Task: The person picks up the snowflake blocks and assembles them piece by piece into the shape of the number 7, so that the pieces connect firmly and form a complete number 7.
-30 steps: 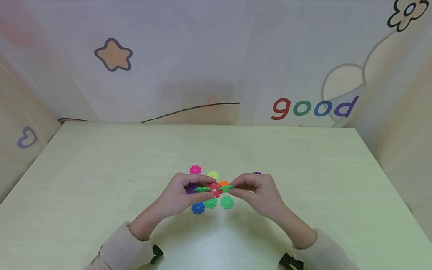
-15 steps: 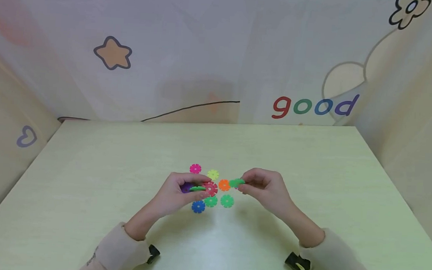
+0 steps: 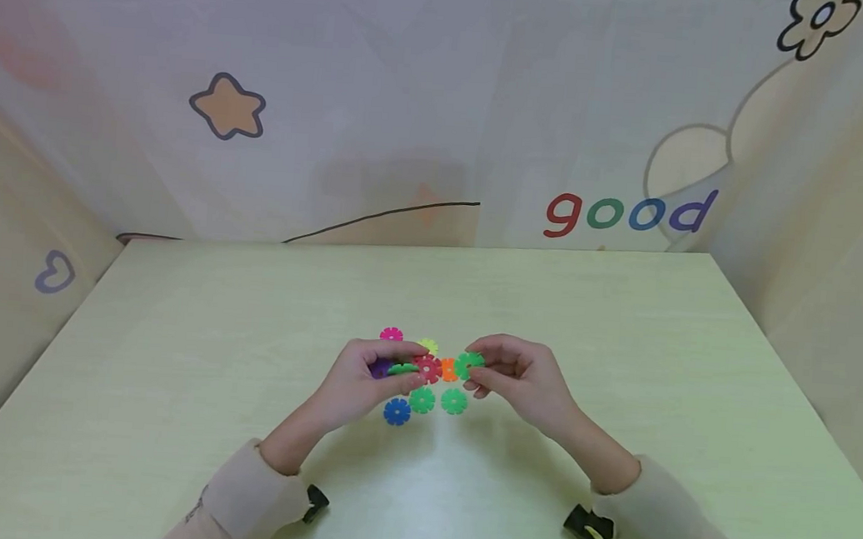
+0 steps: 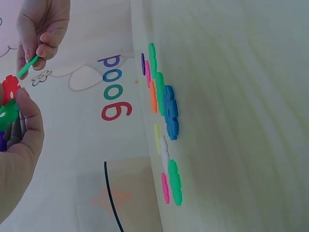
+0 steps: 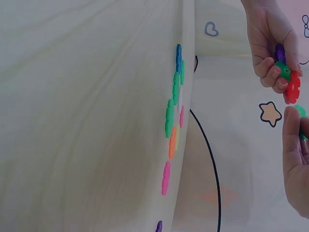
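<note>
In the head view my left hand (image 3: 359, 381) holds a joined row of plastic snowflake discs above the table: a purple disc (image 3: 379, 369), a green disc (image 3: 403, 369) and a red disc (image 3: 429, 369). The red one sticks out past its fingertips. Facing it, my right hand (image 3: 521, 380) pinches a single green snowflake disc (image 3: 469, 365) between thumb and fingers, a small gap from the red one. From the left wrist that right-hand disc (image 4: 28, 66) shows edge-on, close to the red disc (image 4: 10, 89).
Loose discs lie on the table below the hands, among them a blue disc (image 3: 396, 411), two green discs (image 3: 454, 401), an orange disc (image 3: 449, 370), a yellow disc (image 3: 428, 347) and a pink disc (image 3: 392, 334). A printed curtain (image 3: 384, 91) hangs behind the table (image 3: 248, 307).
My right hand drew its green disc away from the red one to the right, then turned it flat-on to the head view and came slightly back. The left hand shifted only a little.
</note>
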Demonstrator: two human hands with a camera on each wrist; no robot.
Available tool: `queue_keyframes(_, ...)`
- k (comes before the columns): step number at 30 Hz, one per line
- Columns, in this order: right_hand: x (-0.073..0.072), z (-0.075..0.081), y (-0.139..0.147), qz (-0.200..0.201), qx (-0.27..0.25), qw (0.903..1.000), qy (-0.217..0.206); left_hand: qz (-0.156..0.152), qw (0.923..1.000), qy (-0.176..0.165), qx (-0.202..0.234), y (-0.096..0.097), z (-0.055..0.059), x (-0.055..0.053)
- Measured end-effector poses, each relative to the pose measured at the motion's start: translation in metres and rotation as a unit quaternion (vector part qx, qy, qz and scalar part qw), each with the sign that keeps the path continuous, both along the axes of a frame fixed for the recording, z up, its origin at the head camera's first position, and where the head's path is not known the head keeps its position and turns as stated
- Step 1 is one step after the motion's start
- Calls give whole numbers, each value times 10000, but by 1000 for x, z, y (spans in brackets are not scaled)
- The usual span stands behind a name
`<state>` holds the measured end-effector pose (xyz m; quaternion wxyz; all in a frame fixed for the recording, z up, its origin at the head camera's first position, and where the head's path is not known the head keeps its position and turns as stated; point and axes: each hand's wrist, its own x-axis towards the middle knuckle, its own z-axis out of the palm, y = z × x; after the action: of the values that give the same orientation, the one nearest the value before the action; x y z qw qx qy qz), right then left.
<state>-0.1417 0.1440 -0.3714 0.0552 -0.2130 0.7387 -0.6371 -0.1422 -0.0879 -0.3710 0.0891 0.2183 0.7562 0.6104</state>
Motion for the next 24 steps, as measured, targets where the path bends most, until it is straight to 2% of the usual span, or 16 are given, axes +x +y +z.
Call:
queue_keyframes(8, 2, 2, -6, 80, 20, 9992, 378, -73, 10000, -44, 12, 5, 3, 1)
queue_keyframes(18, 3, -1, -10, 76, -125, 9968, 781, -187, 9993, -95, 304, 11, -1, 2)
queue_keyframes(24, 2, -1, -9, 161, -93, 9947, 1008, -186, 9996, 18, 203, 11, -2, 2)
